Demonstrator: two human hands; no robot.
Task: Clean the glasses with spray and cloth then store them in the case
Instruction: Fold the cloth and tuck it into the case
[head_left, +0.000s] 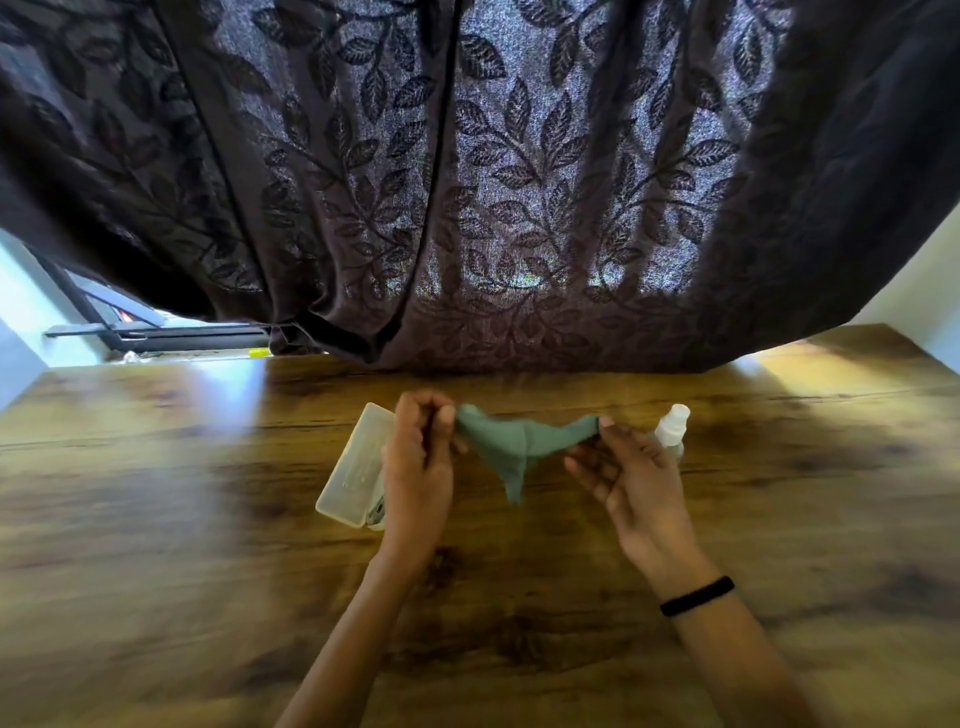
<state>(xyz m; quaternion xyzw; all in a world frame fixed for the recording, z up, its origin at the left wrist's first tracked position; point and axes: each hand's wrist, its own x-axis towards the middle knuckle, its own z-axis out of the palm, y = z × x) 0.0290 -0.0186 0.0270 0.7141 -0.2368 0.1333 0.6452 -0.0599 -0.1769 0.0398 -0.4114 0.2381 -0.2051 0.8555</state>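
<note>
cloth (519, 447) above table (156, 493) centre, middle sagging | left hand (421, 467) fingers pinch its left end | right hand (634, 478) fingers pinch right end | case (356, 465) just left, spray (672, 428) just right

Light src: daylight, backlit thru curtain (519, 156). Weave glows at ctr; folds toward both sides go near black. Bright strip at window gap (156, 332), far left. Bench (156, 519): white glare patch at far-left edge, yellow patch far right, soft shadow under curtain hem. Optics: strong wide-angle distortion, bench edge bows, corners stretch. Blur smears wood grain at both sides. Left hand (418, 467), right hand (639, 483), cloth (519, 441): only slightly soft.
</note>
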